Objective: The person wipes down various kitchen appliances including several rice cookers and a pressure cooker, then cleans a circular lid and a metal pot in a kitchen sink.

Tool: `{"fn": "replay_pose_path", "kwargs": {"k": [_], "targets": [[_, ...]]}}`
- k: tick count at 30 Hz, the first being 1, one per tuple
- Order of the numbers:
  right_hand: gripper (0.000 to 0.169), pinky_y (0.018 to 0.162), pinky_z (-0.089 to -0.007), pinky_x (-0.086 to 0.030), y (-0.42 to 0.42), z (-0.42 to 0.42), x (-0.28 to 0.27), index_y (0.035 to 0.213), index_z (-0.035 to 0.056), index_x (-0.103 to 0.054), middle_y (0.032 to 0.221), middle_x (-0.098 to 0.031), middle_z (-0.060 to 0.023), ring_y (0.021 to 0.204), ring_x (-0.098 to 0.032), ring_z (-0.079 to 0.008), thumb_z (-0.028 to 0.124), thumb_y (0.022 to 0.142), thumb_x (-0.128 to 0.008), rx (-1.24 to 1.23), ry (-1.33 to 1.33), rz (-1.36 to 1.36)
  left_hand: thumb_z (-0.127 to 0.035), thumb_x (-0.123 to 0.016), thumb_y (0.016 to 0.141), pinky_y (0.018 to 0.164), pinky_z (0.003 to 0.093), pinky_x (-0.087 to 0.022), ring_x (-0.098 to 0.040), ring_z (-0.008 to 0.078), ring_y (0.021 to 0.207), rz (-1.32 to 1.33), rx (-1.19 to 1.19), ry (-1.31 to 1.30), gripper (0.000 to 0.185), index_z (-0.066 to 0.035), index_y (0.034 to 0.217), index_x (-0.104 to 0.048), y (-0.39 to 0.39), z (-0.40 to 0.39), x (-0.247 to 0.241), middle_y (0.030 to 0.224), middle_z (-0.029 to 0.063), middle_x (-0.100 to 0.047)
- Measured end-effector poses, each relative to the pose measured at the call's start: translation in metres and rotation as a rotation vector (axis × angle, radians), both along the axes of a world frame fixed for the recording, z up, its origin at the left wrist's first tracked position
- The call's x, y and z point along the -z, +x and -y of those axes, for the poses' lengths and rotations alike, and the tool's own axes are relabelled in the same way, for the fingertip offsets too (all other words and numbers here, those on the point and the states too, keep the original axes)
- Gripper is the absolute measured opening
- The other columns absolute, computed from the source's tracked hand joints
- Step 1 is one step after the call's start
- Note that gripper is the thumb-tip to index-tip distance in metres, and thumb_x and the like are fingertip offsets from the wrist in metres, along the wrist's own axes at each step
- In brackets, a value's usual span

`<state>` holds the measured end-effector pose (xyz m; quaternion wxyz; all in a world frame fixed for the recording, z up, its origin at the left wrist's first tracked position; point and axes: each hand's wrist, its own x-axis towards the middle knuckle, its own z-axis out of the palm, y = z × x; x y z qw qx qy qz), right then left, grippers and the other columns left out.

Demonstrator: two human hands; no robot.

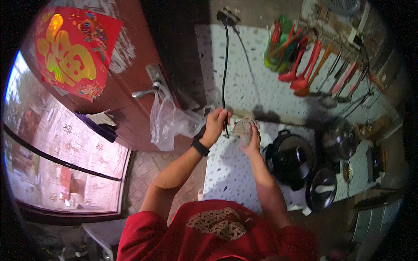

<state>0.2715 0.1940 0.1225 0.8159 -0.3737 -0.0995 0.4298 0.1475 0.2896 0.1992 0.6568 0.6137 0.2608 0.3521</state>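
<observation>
My left hand [216, 125], with a dark band at its wrist, grips a black power cord [226, 71] between thumb and fingers. The cord runs up from there to a plug [225, 15] at the wall, and a short end hangs below the hand. My right hand [254, 138] holds a crumpled, pale cloth [243, 130] just to the right of the cord. Both hands are above the speckled countertop [225, 169], near its back edge by the wall. Whether the cloth touches the cord I cannot tell.
A black pot or cooker [295, 156] stands right of my right hand, beside a dark pan [321, 189]. Red ladles and other utensils [305, 71] hang on the wall near a green holder [277, 55]. Left, a clear plastic bag [173, 120] hangs from the door handle [143, 93].
</observation>
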Motion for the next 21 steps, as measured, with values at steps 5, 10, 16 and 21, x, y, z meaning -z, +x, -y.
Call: {"fn": "replay_pose_path", "kwargs": {"k": [5,10,16,21], "targets": [[0.026,0.07,-0.0311,-0.048,-0.004,-0.043,-0.081,0.102,0.0024,-0.06,0.091,-0.063,-0.0051,0.078,-0.058,-0.0148,0.025,0.091,-0.054,-0.179,-0.129,0.58,-0.023,-0.049,0.094,0.048,0.0265,-0.041,-0.054,0.0118,0.053,-0.042,-0.079,0.39,0.026,-0.001,0.081,-0.058,0.008,-0.006,0.007,0.063,0.0027,-0.058],[0.022,0.066,-0.0333,-0.046,0.013,-0.118,-0.118,0.09,0.0021,-0.063,0.078,-0.061,-0.0046,0.072,-0.055,-0.0151,0.023,0.089,-0.056,0.003,-0.235,1.045,-0.016,-0.052,0.089,0.05,0.034,-0.042,-0.054,0.0208,0.049,-0.111,-0.054,0.315,0.022,-0.001,0.075,-0.056,0.018,-0.017,0.014,0.055,0.0107,-0.054],[0.024,0.062,-0.0335,-0.047,0.038,-0.148,-0.189,0.092,0.0011,-0.062,0.079,-0.062,-0.0064,0.067,-0.058,-0.0161,0.024,0.085,-0.06,-0.084,-0.118,0.794,-0.016,-0.048,0.093,0.049,0.032,-0.042,-0.054,0.0172,0.049,-0.116,-0.064,0.41,0.028,0.0,0.071,-0.053,0.016,-0.002,-0.022,0.054,0.0086,-0.054],[0.025,0.079,-0.0285,-0.045,-0.018,-0.109,-0.144,0.1,0.0001,-0.062,0.091,-0.064,-0.0065,0.086,-0.058,-0.014,0.014,0.08,-0.063,-0.145,-0.153,1.349,-0.01,-0.048,0.089,0.048,0.0327,-0.044,-0.055,0.0196,0.048,0.112,-0.248,0.432,0.02,0.004,0.078,-0.057,0.02,-0.021,-0.015,0.057,0.0125,-0.057]]}}
